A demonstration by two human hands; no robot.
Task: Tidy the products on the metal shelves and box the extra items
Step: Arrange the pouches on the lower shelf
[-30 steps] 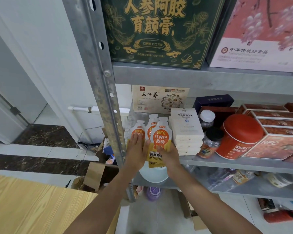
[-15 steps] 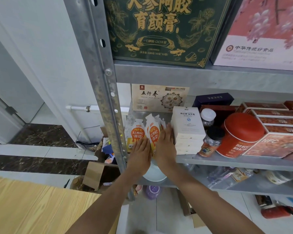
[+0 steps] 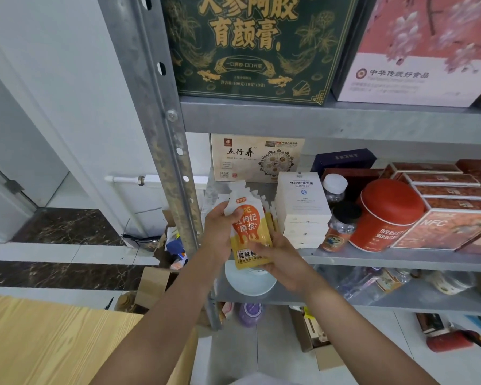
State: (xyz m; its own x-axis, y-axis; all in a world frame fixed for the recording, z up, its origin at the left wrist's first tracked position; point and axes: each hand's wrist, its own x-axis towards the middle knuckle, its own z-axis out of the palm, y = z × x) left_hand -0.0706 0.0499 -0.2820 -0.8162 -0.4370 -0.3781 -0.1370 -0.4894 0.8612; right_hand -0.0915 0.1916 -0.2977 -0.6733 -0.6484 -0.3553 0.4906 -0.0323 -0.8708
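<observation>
My left hand (image 3: 216,232) and right hand (image 3: 282,259) both clasp a stack of orange-and-yellow pouches (image 3: 249,232), held upright at the front edge of the metal shelf (image 3: 400,261). Just right of my hands stands a pile of white boxes (image 3: 303,209). Left of them rises the shelf's steel post (image 3: 164,129), with white wall (image 3: 75,87) and dark marble floor (image 3: 67,226) beyond. Below my left forearm lies a pale wooden tabletop (image 3: 45,343).

Orange-and-yellow pouch (image 3: 249,232) with white top between the fingers (image 3: 264,247); right of them, white boxes (image 3: 303,209), red tin (image 3: 386,218).
</observation>
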